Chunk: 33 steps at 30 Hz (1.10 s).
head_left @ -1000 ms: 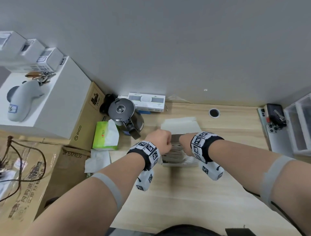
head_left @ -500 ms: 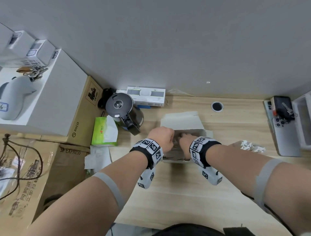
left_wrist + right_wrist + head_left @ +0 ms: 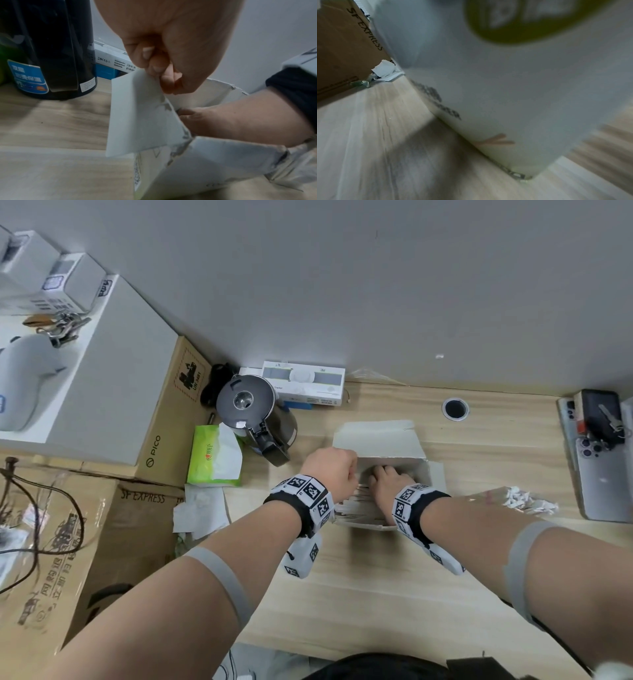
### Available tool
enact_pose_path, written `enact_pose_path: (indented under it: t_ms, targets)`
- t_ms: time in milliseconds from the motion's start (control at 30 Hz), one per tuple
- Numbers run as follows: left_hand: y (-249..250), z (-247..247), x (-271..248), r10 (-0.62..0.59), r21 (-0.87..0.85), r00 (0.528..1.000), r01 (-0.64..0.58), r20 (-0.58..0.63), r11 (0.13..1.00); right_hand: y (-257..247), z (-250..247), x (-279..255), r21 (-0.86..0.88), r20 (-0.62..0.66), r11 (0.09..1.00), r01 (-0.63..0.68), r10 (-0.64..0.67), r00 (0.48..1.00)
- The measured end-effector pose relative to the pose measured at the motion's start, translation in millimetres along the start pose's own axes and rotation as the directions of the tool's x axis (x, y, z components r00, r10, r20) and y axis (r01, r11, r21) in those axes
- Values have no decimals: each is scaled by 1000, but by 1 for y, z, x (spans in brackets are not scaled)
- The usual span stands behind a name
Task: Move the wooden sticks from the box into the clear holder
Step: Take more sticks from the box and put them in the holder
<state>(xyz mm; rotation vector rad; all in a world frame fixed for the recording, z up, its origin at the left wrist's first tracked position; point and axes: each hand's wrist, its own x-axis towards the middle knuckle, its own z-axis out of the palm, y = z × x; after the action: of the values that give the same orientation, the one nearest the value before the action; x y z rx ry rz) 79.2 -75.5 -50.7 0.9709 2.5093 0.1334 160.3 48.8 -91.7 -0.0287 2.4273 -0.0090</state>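
Observation:
A white cardboard box [image 3: 380, 440] stands open in the middle of the wooden desk, its lid flap folded back. Pale sticks [image 3: 356, 506] lie packed in rows at its near end. My left hand [image 3: 329, 474] pinches the box's left side flap [image 3: 137, 111] between thumb and curled fingers [image 3: 161, 71]. My right hand [image 3: 385, 484] reaches down inside the box, and its fingertips are hidden by the walls. The right wrist view shows only the box's outer wall [image 3: 505, 88]. A crinkled clear plastic thing [image 3: 489, 496] lies to the right of the box.
A black kettle [image 3: 253, 412] and a green tissue pack [image 3: 212, 457] stand left of the box, with a flat white carton [image 3: 305, 386] at the wall. White paper scraps [image 3: 527, 501], a phone [image 3: 603, 474] and keys lie to the right. Cardboard boxes [image 3: 102, 525] line the left.
My right hand has gone from the box's top down into the box. My left hand has stayed on the left flap, holding it aside.

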Motion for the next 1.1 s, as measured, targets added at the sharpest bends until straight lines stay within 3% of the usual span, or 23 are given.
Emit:
enact_pose_path:
  t_ms: [567, 800, 1100]
  targets:
    - [2, 0, 1, -10, -6, 1000, 10, -10, 1000, -10, 0, 7, -92, 48, 996, -13, 17, 999]
    - [1, 0, -1, -15, -8, 1000, 15, -2, 1000, -10, -14, 11, -71, 173, 997, 12, 1, 985]
    - [2, 0, -4, -23, -26, 1000, 23, 10, 999, -7, -23, 0, -25, 128, 1000, 2, 1, 992]
